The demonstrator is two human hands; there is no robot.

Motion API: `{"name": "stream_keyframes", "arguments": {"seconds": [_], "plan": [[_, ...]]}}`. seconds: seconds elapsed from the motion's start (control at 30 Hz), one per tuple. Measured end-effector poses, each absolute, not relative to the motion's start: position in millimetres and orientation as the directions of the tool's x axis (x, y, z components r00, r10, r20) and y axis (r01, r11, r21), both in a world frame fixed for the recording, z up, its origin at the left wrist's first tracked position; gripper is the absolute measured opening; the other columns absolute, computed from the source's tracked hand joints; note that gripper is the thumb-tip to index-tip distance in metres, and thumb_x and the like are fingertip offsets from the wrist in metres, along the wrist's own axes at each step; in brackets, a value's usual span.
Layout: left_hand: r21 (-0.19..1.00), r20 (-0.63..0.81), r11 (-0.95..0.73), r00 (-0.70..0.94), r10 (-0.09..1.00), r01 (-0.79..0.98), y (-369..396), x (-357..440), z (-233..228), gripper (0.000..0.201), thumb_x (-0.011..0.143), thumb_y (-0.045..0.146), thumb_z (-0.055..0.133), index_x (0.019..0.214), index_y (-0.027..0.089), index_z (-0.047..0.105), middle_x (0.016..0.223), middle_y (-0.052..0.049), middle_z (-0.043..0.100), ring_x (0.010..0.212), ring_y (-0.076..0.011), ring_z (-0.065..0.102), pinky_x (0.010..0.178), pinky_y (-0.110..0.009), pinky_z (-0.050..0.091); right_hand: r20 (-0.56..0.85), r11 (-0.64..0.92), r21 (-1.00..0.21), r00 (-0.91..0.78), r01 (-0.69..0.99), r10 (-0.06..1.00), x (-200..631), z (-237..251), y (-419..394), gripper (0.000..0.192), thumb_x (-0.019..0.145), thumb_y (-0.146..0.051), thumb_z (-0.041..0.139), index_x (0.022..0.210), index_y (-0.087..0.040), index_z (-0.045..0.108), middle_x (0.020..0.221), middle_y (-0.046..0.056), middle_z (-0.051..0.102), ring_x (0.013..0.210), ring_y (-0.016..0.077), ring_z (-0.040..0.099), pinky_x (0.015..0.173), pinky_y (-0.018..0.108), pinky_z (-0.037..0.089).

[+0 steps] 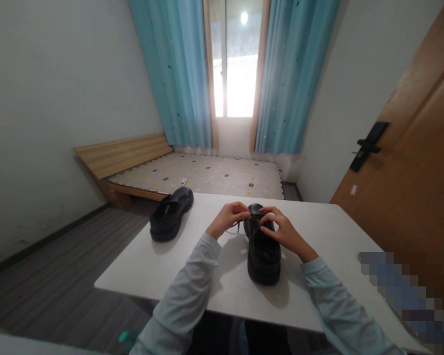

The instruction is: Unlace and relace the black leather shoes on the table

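Observation:
A black lace-up shoe stands upright on the white table, its heel towards me and its toe pointing away. Over its lacing, my left hand pinches a black shoelace, and a loose length hangs beside the shoe. From the other side my right hand reaches in, thumb and fingers curled closed on the lace at the shoe's tongue. The exact hold of the right fingertips is partly hidden against the black shoe. A second black shoe sits apart at the table's left far edge.
The white table spans the space before me. Beyond it is a low bed with a patterned mattress, below a window with blue curtains. A brown door stands on the right. A blurred-out object lies at the table's right edge.

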State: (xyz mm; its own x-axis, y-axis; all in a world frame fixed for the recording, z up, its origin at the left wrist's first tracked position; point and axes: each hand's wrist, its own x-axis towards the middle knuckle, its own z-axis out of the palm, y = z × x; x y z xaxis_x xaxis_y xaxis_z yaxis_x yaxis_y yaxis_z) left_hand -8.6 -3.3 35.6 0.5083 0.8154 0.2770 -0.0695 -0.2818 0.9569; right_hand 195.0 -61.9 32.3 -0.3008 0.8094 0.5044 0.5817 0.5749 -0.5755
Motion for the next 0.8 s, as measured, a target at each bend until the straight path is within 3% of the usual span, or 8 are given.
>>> {"name": "stream_keyframes", "arguments": {"seconds": [0.13,0.4,0.8], "plan": [[0.927,0.32,-0.376,0.544,0.776,-0.009,-0.2,-8.1,33.6,0.027,0.066,0.036,0.074,0.076,0.012,0.068,0.075,-0.006,0.068,0.069,-0.0135,0.059,0.067,-0.025,0.044,0.505,0.572,-0.571,-0.297,0.59,0.81,196.1,30.4,-59.8,0.005,0.075,-0.023,0.063,0.078,-0.022,0.067,0.113,0.009,0.057,0.111,0.0262,0.051,0.098,0.047,0.038],[0.896,0.307,-0.44,0.622,0.72,0.067,0.0,-10.5,31.3,0.02,0.068,0.032,0.071,0.074,0.013,0.068,0.069,-0.004,0.066,0.066,-0.0123,0.059,0.061,-0.022,0.044,0.508,0.578,-0.563,-0.304,0.591,0.806,197.8,27.0,-56.9,0.009,0.076,-0.025,0.064,0.081,-0.024,0.072,0.113,0.009,0.06,0.111,0.027,0.053,0.097,0.048,0.04],[0.897,0.305,-0.436,0.617,0.725,0.069,-0.4,-8.3,28.2,0.016,0.068,0.028,0.07,0.071,0.013,0.067,0.066,-0.003,0.066,0.062,-0.0113,0.058,0.06,-0.023,0.047,0.509,0.588,-0.559,-0.317,0.584,0.8,199.9,21.9,-53.7,0.011,0.076,-0.028,0.065,0.083,-0.024,0.072,0.115,0.009,0.06,0.111,0.0271,0.053,0.098,0.049,0.039]]}}
